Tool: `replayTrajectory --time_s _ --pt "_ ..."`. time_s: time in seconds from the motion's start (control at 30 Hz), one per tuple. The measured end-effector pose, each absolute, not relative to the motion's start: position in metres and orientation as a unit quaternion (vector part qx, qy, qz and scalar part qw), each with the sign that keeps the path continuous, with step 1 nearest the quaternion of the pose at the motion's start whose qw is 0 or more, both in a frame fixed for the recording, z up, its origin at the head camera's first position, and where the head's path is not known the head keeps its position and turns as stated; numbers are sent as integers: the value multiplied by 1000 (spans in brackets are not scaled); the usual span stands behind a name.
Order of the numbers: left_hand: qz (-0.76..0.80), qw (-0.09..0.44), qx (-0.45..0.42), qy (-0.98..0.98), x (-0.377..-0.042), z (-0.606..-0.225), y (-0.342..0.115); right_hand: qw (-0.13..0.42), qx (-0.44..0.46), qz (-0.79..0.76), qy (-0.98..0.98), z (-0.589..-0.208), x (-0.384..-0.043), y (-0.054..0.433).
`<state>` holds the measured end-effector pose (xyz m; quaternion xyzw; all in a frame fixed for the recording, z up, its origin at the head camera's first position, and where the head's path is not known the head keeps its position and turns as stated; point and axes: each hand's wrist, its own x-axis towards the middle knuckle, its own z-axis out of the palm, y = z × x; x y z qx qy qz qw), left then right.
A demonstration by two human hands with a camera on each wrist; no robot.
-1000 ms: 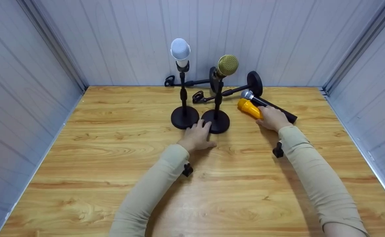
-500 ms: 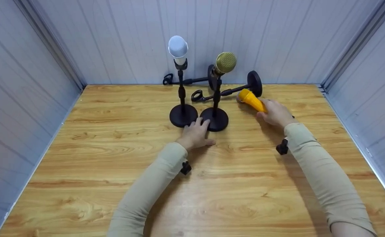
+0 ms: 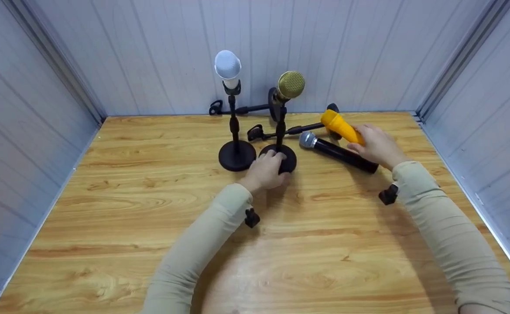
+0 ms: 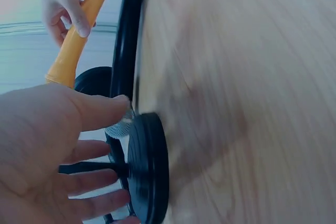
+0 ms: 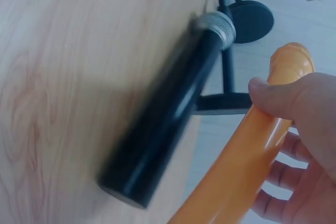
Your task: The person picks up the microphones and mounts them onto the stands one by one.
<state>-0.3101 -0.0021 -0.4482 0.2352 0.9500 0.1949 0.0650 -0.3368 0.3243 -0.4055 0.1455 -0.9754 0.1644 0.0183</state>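
Observation:
My right hand [image 3: 378, 145] grips an orange microphone [image 3: 341, 125], thumb on one side and fingers on the other, holding it above the table. Below it a black microphone [image 3: 342, 155] with a silver mesh head lies on the tabletop. My left hand [image 3: 265, 171] is at the round base [image 3: 289, 159] of the stand bearing a gold-headed microphone [image 3: 291, 84]. In the left wrist view its fingers [image 4: 97, 203] reach out fairly straight beside that base; firm contact cannot be told. A white microphone [image 3: 227, 65] stands in the stand [image 3: 236, 155] to the left.
Two more black stands lie on their sides at the back, one with its clip [image 3: 216, 107] by the wall and one with its clip [image 3: 256, 132] nearer. Pale panel walls [image 3: 163, 56] enclose the wooden table [image 3: 150, 209] at the back and sides.
My right hand has lifted the orange microphone and moved right. The black microphone now lies nearer the front. My left hand has shifted onto the base of the gold microphone's stand.

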Motion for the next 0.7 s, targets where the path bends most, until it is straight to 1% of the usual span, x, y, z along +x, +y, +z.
replayTrajectory --time_s 0.17,0.33,0.47,0.63,0.7 --pt "254 54 245 934 -315 -449 8 42 159 179 -970 -395 -322 334" --pt "316 37 240 917 -318 -455 14 70 175 242 -952 -387 -301 336" --pt "361 25 244 900 -318 -458 19 108 208 299 -925 -385 -279 334" --pt "406 39 253 877 -319 -457 26 172 246 324 -897 -386 -247 329" --pt "420 52 249 871 -321 -454 30 185 256 336 -887 -387 -234 327"
